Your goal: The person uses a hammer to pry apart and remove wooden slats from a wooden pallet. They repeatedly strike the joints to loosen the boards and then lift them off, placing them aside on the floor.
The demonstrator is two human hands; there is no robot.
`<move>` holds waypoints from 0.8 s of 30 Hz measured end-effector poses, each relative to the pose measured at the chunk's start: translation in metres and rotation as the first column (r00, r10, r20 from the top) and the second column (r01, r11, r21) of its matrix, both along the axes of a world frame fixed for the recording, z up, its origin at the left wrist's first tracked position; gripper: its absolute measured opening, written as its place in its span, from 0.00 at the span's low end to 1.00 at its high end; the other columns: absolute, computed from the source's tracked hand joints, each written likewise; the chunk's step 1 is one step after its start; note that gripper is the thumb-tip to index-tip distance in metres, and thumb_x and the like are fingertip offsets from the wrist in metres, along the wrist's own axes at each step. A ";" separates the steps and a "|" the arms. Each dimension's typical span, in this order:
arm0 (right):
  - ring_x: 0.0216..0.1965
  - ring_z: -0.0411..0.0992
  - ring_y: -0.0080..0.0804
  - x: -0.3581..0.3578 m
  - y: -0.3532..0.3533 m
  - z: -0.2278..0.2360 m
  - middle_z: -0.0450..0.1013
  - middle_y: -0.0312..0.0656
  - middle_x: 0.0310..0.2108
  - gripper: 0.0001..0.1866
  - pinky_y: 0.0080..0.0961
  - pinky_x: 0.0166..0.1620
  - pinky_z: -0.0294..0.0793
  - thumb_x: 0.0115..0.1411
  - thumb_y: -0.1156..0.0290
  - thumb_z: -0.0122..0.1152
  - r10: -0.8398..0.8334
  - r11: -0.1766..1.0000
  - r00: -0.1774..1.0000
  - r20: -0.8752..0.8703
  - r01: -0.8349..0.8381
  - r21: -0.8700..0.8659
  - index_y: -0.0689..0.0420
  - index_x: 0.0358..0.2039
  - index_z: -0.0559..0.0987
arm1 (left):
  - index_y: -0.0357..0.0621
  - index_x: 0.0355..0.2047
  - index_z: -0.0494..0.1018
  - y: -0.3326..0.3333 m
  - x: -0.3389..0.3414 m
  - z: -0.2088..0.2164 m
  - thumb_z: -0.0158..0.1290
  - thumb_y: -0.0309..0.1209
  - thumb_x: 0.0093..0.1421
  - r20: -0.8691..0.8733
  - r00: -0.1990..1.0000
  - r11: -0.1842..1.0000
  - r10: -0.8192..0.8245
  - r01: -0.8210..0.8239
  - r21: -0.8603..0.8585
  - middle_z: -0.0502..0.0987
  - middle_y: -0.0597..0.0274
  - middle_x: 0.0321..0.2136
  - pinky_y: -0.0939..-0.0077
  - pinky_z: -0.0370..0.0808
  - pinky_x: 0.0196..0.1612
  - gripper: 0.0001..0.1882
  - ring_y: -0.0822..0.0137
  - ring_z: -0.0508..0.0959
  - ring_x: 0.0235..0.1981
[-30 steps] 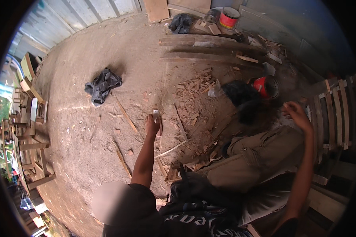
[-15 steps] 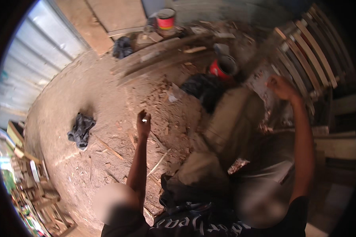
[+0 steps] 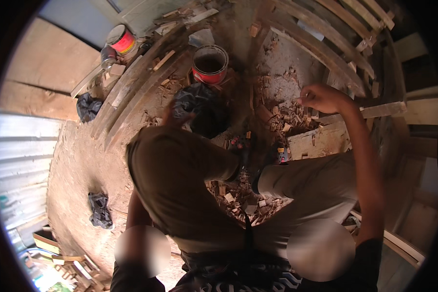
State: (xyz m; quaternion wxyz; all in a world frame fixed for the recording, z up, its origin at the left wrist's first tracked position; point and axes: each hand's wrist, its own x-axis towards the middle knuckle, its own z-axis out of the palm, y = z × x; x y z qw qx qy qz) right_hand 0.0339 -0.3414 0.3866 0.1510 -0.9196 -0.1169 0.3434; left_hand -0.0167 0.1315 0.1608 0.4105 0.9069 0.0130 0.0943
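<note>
My left hand (image 3: pixel 173 118) is beyond my raised left knee, partly hidden by it and blurred, at the edge of a black plastic bag (image 3: pixel 204 109). Its fingers look spread, and I see nothing in them. My right hand (image 3: pixel 324 99) hovers above the wood scraps (image 3: pixel 289 117) at the right, close to a slatted wooden frame (image 3: pixel 348 41). Its fingers are curled inward; whether anything small is between them is hidden. Just past the bag stands an open red bucket (image 3: pixel 210 68) with a dark inside.
Long boards (image 3: pixel 138 90) lie left of the bucket. Farther left are a second red can (image 3: pixel 120 40) and a black bag (image 3: pixel 88 107). A dark crumpled bag (image 3: pixel 100 210) lies on the dirt floor. A board (image 3: pixel 319 141) sits before my right knee. Corrugated metal (image 3: pixel 27 155) walls the left side.
My view has swung to the left and my legs now show, knees bent apart. My left hand has gone from above the open floor to beside the black bag. My right hand stays raised.
</note>
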 end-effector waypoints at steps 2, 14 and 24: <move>0.41 0.74 0.31 -0.019 -0.029 -0.006 0.77 0.43 0.40 0.26 0.32 0.46 0.74 0.64 0.49 0.60 -0.179 0.975 0.984 0.018 0.175 0.136 0.55 0.54 0.73 | 0.45 0.57 0.67 -0.037 0.021 -0.044 0.67 0.44 0.53 0.039 0.961 0.946 -0.275 0.264 0.187 0.75 0.43 0.49 0.54 0.75 0.49 0.35 0.46 0.76 0.51; 0.47 0.71 0.26 -0.102 -0.135 0.036 0.72 0.37 0.44 0.23 0.26 0.52 0.70 0.68 0.54 0.56 -0.548 0.806 0.836 0.019 0.522 0.278 0.58 0.55 0.72 | 0.37 0.43 0.77 -0.051 0.138 0.064 0.60 0.42 0.58 -0.286 0.875 0.866 -0.392 0.456 0.208 0.81 0.44 0.35 0.61 0.75 0.41 0.21 0.49 0.81 0.39; 0.38 0.73 0.23 -0.230 -0.210 0.041 0.76 0.37 0.36 0.26 0.23 0.41 0.74 0.65 0.44 0.56 -0.778 0.626 0.606 0.168 0.722 0.296 0.58 0.43 0.78 | 0.36 0.56 0.68 -0.147 0.138 0.134 0.58 0.45 0.62 -0.491 0.564 0.669 -0.664 0.741 -0.054 0.78 0.47 0.45 0.67 0.73 0.47 0.29 0.58 0.79 0.45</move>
